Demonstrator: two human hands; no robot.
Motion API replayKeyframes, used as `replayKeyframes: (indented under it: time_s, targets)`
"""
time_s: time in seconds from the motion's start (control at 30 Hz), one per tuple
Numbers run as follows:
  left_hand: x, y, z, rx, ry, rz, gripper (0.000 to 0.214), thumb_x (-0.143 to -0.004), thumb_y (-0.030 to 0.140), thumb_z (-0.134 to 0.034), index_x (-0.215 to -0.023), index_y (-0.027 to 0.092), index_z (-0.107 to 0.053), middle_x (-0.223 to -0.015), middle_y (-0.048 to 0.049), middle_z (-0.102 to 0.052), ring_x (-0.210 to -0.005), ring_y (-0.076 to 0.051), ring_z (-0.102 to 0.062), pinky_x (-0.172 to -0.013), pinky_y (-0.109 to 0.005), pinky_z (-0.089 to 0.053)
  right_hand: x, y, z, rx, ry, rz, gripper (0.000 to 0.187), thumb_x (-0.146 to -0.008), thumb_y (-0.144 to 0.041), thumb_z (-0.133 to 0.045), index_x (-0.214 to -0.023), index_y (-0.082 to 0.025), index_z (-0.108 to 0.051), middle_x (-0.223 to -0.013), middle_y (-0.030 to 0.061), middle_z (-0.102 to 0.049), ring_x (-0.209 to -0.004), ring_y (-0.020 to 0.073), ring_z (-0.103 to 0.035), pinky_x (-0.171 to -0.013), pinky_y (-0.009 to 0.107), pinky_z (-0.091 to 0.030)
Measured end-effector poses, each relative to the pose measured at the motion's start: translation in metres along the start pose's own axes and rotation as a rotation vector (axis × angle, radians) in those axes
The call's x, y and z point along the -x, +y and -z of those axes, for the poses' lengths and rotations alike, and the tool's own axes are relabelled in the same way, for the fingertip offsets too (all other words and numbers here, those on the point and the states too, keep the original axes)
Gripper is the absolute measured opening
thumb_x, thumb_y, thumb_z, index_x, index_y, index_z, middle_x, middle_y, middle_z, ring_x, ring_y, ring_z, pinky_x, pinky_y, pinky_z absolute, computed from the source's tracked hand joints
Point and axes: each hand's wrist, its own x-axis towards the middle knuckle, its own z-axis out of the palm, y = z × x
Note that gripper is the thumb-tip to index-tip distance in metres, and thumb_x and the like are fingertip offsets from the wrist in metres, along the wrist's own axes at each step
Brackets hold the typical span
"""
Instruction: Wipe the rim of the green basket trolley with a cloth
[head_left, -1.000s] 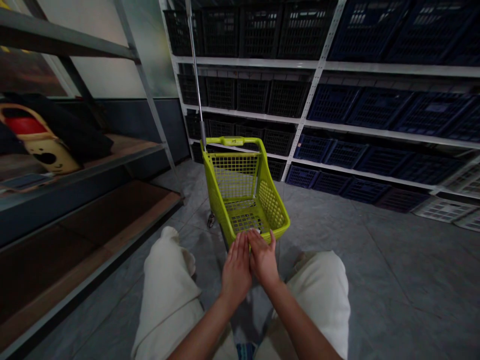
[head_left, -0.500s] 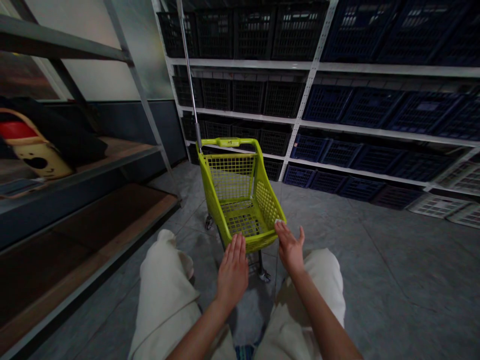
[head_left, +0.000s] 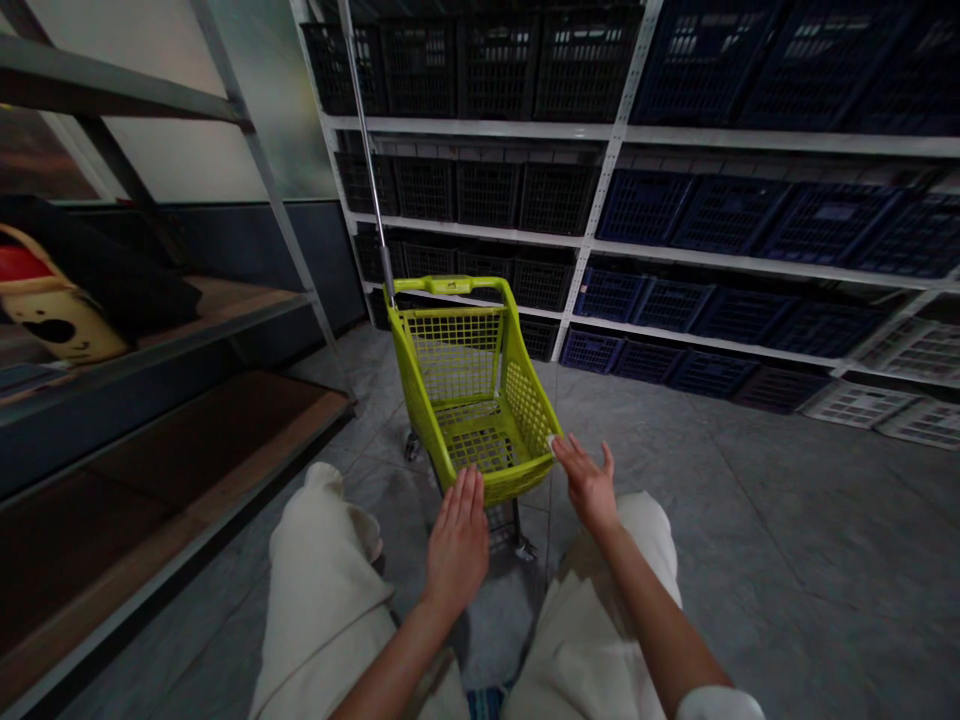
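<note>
A small lime-green plastic shopping cart (head_left: 420, 375) stands on the grey floor in front of my knees, its basket holding nothing. My left hand (head_left: 457, 540) hovers flat with fingers stretched out just before the cart's near rim. My right hand (head_left: 589, 482) is open too, fingers spread, its fingertips at the cart's near right corner, where a small pale bit shows that I cannot make out. My legs in cream trousers (head_left: 322, 590) frame both hands.
White shelving (head_left: 600, 215) with black and dark-blue crates fills the back wall. A metal pole (head_left: 365, 150) rises behind the cart. On the left, a grey rack (head_left: 187, 330) carries a tan and red object (head_left: 45, 305) and dark cloth. Pale crates (head_left: 892, 385) lie at right.
My hands were pressed together at the cart's near rim; they have parted, the right one moving out to the cart's right corner. The view has drifted slightly.
</note>
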Motion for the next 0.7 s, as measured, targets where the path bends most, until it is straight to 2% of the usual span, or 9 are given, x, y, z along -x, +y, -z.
replayKeyframes:
  time_s: [0.07, 0.17, 0.27, 0.33, 0.37, 0.43, 0.5, 0.63, 0.7]
  targets:
    - [-0.001, 0.002, -0.001, 0.01, 0.004, 0.01, 0.067, -0.095, 0.015, -0.036, -0.155, 0.008, -0.006, -0.158, -0.0137, -0.026, -0.147, -0.024, -0.021, -0.117, -0.042, -0.03, 0.002, -0.004, -0.004, 0.007, 0.046, -0.091, 0.078, -0.075, 0.005, -0.035, -0.147, -0.027, -0.037, -0.139, 0.0045, -0.056, -0.136, 0.0192, -0.043, -0.117, 0.055, -0.001]
    - [-0.002, 0.005, -0.003, 0.015, 0.011, 0.029, 0.07, -0.095, 0.015, -0.036, -0.155, 0.008, 0.0, -0.159, -0.0142, -0.024, -0.148, -0.025, -0.019, -0.117, -0.042, -0.029, 0.002, -0.05, -0.017, -0.038, 0.088, -0.13, 0.08, -0.075, 0.004, -0.035, -0.15, -0.025, -0.031, -0.142, 0.0064, -0.053, -0.135, 0.0186, -0.044, -0.118, 0.052, 0.001]
    - [-0.002, 0.004, -0.005, 0.01, 0.018, 0.016, 0.073, -0.093, 0.013, -0.036, -0.154, 0.008, 0.004, -0.159, -0.0151, -0.023, -0.148, -0.026, -0.018, -0.117, -0.043, -0.029, 0.0, -0.107, -0.028, -0.12, 0.046, -0.025, 0.079, -0.076, 0.002, -0.035, -0.151, -0.022, -0.029, -0.145, 0.0074, -0.05, -0.137, 0.0171, -0.041, -0.119, 0.048, 0.002]
    - [-0.001, 0.002, -0.005, 0.008, 0.02, 0.009, 0.074, -0.092, 0.012, -0.035, -0.154, 0.009, 0.005, -0.159, -0.0151, -0.023, -0.148, -0.026, -0.018, -0.117, -0.044, -0.028, -0.003, -0.127, -0.029, -0.167, -0.001, 0.04, 0.076, -0.076, 0.001, -0.037, -0.15, -0.02, -0.031, -0.146, 0.0078, -0.048, -0.139, 0.016, -0.038, -0.119, 0.046, 0.002]
    - [-0.001, 0.001, -0.005, 0.009, 0.019, 0.008, 0.074, -0.092, 0.012, -0.035, -0.154, 0.009, 0.006, -0.159, -0.0147, -0.023, -0.148, -0.025, -0.018, -0.117, -0.044, -0.028, -0.004, -0.128, -0.027, -0.181, -0.026, 0.071, 0.076, -0.076, 0.001, -0.037, -0.149, -0.02, -0.032, -0.146, 0.0078, -0.048, -0.139, 0.0155, -0.037, -0.119, 0.046, 0.003]
    - [0.0, -0.001, -0.003, 0.01, 0.008, 0.006, 0.073, -0.093, 0.012, -0.034, -0.154, 0.01, 0.007, -0.159, -0.0137, -0.022, -0.148, -0.024, -0.018, -0.117, -0.043, -0.028, -0.005, -0.114, -0.021, -0.18, -0.069, 0.13, 0.077, -0.075, 0.002, -0.037, -0.148, -0.021, -0.034, -0.145, 0.0071, -0.049, -0.14, 0.0149, -0.035, -0.119, 0.047, 0.005]
    - [0.0, -0.001, -0.001, 0.01, -0.006, 0.003, 0.072, -0.094, 0.014, -0.034, -0.154, 0.011, 0.006, -0.16, -0.013, -0.02, -0.148, -0.024, -0.017, -0.118, -0.043, -0.028, -0.004, -0.083, -0.013, -0.146, -0.092, 0.155, 0.078, -0.074, 0.004, -0.036, -0.148, -0.023, -0.034, -0.144, 0.0059, -0.05, -0.141, 0.0151, -0.034, -0.118, 0.05, 0.006]
    - [-0.001, 0.001, 0.001, 0.01, -0.013, 0.004, 0.069, -0.095, 0.016, -0.035, -0.155, 0.011, 0.001, -0.16, -0.0128, -0.018, -0.148, -0.023, -0.017, -0.118, -0.042, -0.028, -0.002, -0.015, -0.002, -0.012, -0.01, 0.006, 0.08, -0.073, 0.005, -0.036, -0.146, -0.028, -0.038, -0.138, 0.004, -0.057, -0.138, 0.0181, -0.039, -0.117, 0.055, 0.0]
    - [-0.002, 0.003, 0.001, 0.008, -0.011, 0.005, 0.068, -0.095, 0.016, -0.034, -0.155, 0.011, -0.002, -0.16, -0.012, -0.018, -0.148, -0.023, -0.017, -0.118, -0.041, -0.028, -0.001, -0.003, -0.003, 0.033, 0.034, -0.083, 0.079, -0.073, 0.004, -0.037, -0.145, -0.029, -0.04, -0.135, 0.0038, -0.059, -0.136, 0.0201, -0.042, -0.116, 0.057, -0.002]
